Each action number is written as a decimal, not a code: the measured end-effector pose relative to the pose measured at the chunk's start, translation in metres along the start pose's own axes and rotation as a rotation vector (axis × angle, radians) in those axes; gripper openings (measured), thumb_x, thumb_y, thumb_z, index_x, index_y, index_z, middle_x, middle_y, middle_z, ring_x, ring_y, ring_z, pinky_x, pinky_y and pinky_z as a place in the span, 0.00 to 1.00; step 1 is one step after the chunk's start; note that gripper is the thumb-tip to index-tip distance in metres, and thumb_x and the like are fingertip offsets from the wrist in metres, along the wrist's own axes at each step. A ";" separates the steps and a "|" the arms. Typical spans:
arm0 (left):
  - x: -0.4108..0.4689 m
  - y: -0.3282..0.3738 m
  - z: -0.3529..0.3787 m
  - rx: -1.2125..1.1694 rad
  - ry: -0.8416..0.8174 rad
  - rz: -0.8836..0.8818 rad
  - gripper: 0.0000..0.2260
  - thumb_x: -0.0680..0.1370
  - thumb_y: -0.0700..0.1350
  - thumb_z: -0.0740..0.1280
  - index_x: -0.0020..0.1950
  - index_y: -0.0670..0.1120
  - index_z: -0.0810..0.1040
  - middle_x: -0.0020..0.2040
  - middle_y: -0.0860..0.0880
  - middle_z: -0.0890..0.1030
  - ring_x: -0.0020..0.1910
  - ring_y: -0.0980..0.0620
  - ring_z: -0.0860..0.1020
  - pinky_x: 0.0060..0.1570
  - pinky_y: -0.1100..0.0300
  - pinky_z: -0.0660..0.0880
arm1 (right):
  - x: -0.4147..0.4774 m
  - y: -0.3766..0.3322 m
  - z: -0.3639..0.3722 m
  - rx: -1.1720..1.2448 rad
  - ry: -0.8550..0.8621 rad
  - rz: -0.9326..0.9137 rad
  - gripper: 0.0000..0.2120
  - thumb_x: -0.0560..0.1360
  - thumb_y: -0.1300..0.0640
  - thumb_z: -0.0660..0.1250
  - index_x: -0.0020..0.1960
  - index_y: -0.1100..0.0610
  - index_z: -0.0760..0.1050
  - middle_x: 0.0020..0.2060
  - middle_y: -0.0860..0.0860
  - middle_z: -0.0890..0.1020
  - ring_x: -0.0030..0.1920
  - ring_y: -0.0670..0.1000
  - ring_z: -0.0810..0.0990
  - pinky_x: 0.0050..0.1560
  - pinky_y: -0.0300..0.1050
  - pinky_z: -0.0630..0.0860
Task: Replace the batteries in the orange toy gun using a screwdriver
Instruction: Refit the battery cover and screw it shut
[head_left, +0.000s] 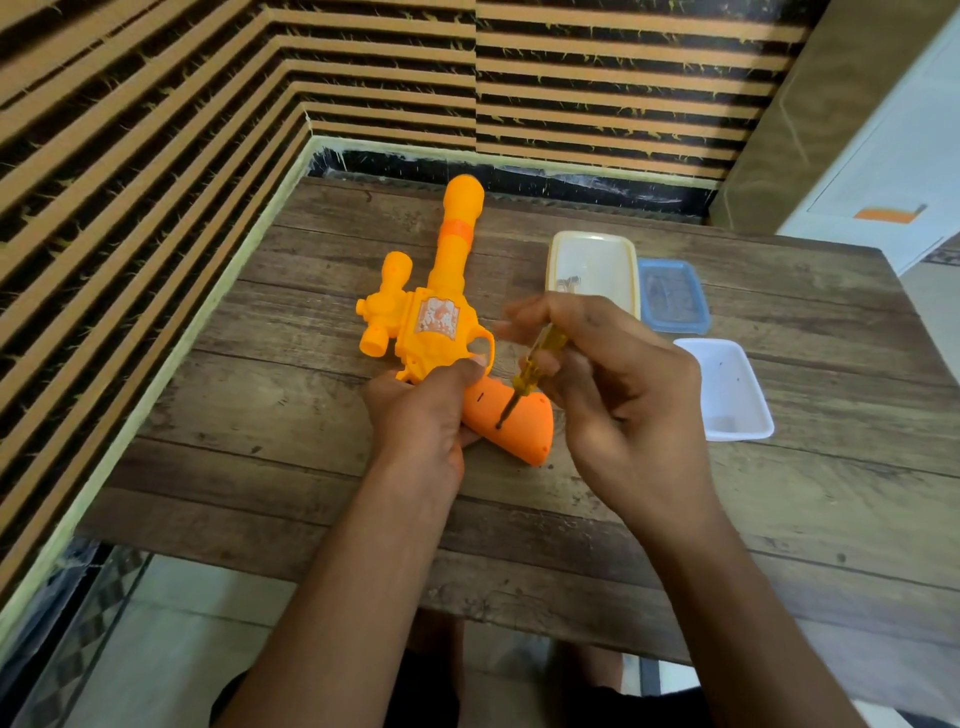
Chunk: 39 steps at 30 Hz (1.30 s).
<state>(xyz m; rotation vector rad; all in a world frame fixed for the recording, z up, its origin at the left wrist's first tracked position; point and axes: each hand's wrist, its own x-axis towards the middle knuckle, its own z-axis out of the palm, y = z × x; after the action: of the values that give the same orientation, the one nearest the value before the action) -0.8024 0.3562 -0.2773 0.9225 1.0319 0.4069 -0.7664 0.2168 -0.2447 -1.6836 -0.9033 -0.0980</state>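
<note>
Though illegible — sticker (438, 318) on toy gun (455, 244)

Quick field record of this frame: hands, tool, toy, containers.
left hand: grips toy gun by the trigger guard
right hand: holds screwdriver
screwdriver tip: on the orange handle, apparently at a screw
toy gun: rests on table, barrel pointing away
containers: yellow-rimmed box, blue box, white tray, right of gun
</note>
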 end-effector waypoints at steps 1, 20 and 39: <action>0.001 0.000 0.000 -0.004 0.003 -0.003 0.15 0.72 0.32 0.77 0.57 0.41 0.83 0.53 0.38 0.87 0.44 0.42 0.85 0.41 0.42 0.84 | 0.000 0.001 -0.001 -0.004 -0.009 0.008 0.16 0.77 0.78 0.64 0.57 0.64 0.82 0.52 0.53 0.85 0.56 0.53 0.85 0.52 0.57 0.82; 0.001 -0.005 0.000 -0.014 0.020 0.046 0.20 0.72 0.33 0.78 0.62 0.40 0.81 0.54 0.39 0.86 0.50 0.40 0.86 0.45 0.35 0.84 | 0.000 -0.006 0.013 -0.338 0.185 -0.072 0.11 0.75 0.66 0.76 0.57 0.60 0.84 0.41 0.42 0.78 0.39 0.38 0.77 0.43 0.24 0.71; 0.006 -0.004 0.000 0.025 0.010 0.022 0.19 0.72 0.34 0.78 0.62 0.40 0.81 0.53 0.40 0.87 0.48 0.41 0.86 0.36 0.44 0.85 | 0.007 0.007 0.005 -0.205 0.105 -0.088 0.06 0.78 0.63 0.75 0.55 0.61 0.83 0.45 0.50 0.78 0.43 0.46 0.79 0.36 0.47 0.79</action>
<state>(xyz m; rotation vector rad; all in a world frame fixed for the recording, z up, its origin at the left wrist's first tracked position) -0.7998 0.3577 -0.2842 0.9559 1.0390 0.4188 -0.7592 0.2242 -0.2479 -1.8092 -0.9120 -0.3454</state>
